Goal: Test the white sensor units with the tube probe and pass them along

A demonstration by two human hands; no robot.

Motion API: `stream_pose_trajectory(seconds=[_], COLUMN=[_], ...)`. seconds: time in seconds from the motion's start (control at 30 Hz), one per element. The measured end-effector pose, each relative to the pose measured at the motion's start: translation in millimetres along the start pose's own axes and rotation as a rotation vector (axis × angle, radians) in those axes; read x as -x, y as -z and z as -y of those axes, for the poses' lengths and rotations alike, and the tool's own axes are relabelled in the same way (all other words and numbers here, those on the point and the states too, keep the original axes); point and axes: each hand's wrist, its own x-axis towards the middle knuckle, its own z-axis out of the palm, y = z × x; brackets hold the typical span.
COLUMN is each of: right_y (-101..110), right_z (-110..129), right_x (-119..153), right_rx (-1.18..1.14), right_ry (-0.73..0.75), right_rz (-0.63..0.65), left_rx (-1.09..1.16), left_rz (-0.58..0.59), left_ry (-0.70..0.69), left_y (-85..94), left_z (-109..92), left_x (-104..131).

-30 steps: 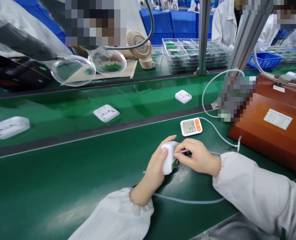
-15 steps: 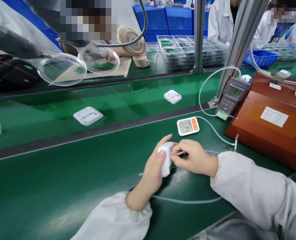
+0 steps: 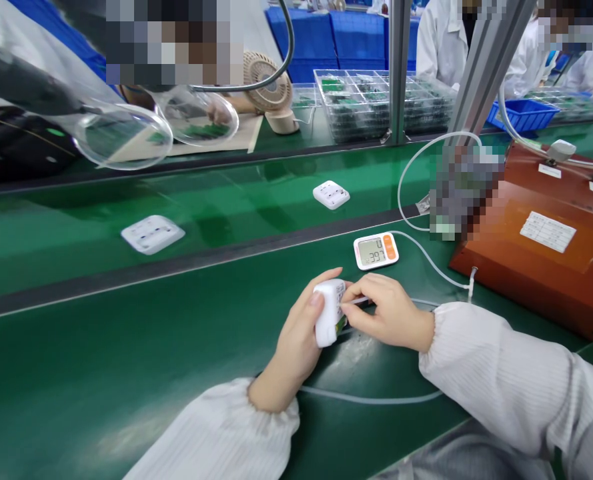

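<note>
Bit of leftward drift since the earlier frame for two white units (image 3: 153, 235) on the green belt (image 3: 246, 200), with hardly any change around the hands.

Closest in: a pale hose loop (image 3: 376, 401) lying across the green counter (image 3: 216, 347), between the sleeves. Just past that, the bit worth staring at: white device (image 3: 328, 313) held between the hands, up off the counter by the look of it, long axis roughly upright with a slight lean, printed face turned toward the right hand (image 3: 387, 312). Left hand (image 3: 299, 327) the nearer one, wrapped right around the device, thumb pressed on the near side, index finger poking past the top. Right hand just beside it, thumb and finger pinched tight on a thin pale tube (image 3: 360, 301), aimed left at that printed face. Can't make out the tube's tip behind the fingertips, so no telling, inserted or merely touching. Green patch (image 3: 341, 325) low on the device's edge.

Farther back: display unit (image 3: 376, 251) with orange buttons, flat on the counter. Orange-brown box (image 3: 501, 293) off to the right. Then the belt, and beyond it a beige fan (image 3: 267, 80) and stacked clear trays (image 3: 346, 123).
</note>
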Motion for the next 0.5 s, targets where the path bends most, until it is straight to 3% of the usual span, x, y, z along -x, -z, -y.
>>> stream_pose_trajectory(seconds=[0.5], right_y=[-1.0], right_z=[-3.3], right_x=[0.3], right_rx=[-0.003], right_ry=[0.029], right_rz=[0.054], left_rx=[-0.173], left_rz=[-0.027], left_ry=[-0.039], left_y=[-0.4], left_z=[3.3], left_x=[1.8])
